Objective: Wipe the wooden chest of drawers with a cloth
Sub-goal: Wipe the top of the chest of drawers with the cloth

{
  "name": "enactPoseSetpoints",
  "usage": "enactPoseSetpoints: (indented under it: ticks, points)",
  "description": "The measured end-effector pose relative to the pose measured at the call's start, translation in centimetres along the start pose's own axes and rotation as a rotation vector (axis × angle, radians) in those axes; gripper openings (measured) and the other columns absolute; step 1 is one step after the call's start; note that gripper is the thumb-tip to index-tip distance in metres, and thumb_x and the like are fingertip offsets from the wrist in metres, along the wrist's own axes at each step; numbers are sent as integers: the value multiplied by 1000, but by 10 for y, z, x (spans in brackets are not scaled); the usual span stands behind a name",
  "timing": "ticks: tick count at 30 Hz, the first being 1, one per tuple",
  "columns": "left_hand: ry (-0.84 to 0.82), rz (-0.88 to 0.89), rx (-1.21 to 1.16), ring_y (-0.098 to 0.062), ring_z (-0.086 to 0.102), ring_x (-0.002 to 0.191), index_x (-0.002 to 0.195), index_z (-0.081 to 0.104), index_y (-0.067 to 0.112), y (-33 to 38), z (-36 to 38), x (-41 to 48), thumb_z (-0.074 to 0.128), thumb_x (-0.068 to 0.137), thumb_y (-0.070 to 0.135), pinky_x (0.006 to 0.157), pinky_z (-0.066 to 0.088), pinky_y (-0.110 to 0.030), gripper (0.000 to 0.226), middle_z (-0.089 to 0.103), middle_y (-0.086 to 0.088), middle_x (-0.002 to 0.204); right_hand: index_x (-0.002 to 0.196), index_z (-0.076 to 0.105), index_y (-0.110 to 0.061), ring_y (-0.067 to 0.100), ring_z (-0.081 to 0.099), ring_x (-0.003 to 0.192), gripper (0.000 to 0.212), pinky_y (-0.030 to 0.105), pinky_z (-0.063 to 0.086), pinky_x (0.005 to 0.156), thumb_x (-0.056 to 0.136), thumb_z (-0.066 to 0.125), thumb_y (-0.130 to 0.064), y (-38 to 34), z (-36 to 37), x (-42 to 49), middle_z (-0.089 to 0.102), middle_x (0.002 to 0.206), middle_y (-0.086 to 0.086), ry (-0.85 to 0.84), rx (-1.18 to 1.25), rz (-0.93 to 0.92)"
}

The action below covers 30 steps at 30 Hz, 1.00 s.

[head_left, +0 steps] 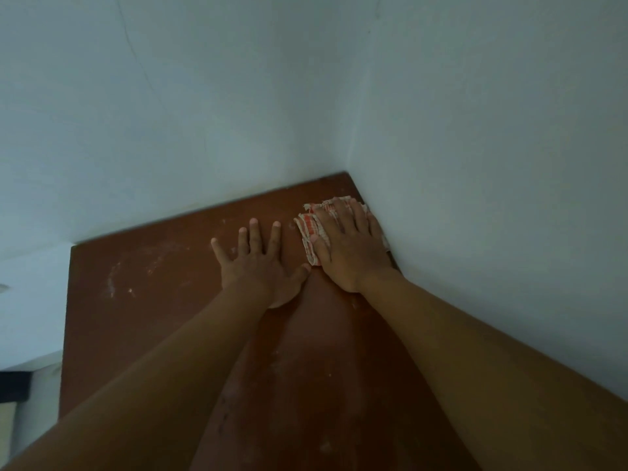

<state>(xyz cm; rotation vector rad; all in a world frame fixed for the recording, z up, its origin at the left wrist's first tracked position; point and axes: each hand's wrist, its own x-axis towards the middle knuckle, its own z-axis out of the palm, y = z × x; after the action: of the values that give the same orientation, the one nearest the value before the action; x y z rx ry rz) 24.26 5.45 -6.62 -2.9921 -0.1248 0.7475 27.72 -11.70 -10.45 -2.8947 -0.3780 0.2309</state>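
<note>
Your right hand (350,246), fingers splayed, presses the checked cloth (311,229) flat into the chest top's (136,317) far wall corner; your left hand (255,263) lies spread beside it, dusty wood open leftward.

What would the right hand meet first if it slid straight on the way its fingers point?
Probably the pale wall behind the brown wooden top: the right hand, flat on the red-checked cloth, points toward the far corner, little bare wood ahead. Depth is unclear.

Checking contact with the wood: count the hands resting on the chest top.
2. The left hand lies flat on bare wood; the right hand presses the cloth near the wall corner.
</note>
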Motion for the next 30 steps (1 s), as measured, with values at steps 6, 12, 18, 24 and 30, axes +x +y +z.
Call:
enactPoseSetpoints:
  ticks: [6, 12, 18, 24, 30]
  points:
    - [61, 0, 4, -30, -8, 156, 161, -11, 27, 4, 1, -10, 17, 89, 81, 117, -8, -69, 95, -13, -8, 169, 163, 10, -32, 28, -5, 159, 73, 51, 0, 128, 96, 4, -59, 5, 8, -60, 4, 173, 3, 24, -23, 17]
    - [119, 72, -40, -31, -11, 156, 161, -11, 25, 26, 40, -74, 16, 96, 70, 119, -7, -67, 83, -12, -7, 170, 163, 3, -32, 27, -10, 158, 68, 49, -3, 128, 100, 9, -59, 13, 15, -130, -3, 173, 3, -2, -26, 28]
    - [119, 105, -52, -30, -10, 156, 161, -10, 25, 40, 69, -131, 15, 99, 65, 120, -6, -66, 78, -10, -6, 170, 163, 13, -30, 30, -1, 159, 67, 49, 4, 129, 102, 14, -57, 24, 23, -211, 7, 172, 6, 14, -23, 26]
    - [82, 81, -82, -30, -10, 156, 161, -9, 24, 48, 85, -179, 16, 99, 64, 121, -6, -64, 77, -9, -6, 170, 152, 48, -21, 39, 36, 149, 56, 54, 36, 119, 102, 36, -43, 36, 39, -294, 44, 159, 12, 185, -16, 15]
    - [79, 59, -120, -30, -9, 156, 162, -5, 24, 50, 87, -216, 16, 100, 64, 120, -5, -65, 77, -6, -8, 170, 159, 35, -19, 36, 24, 155, 55, 52, 28, 123, 104, 37, -28, 55, 55, -362, 36, 164, 9, 92, -113, -41]
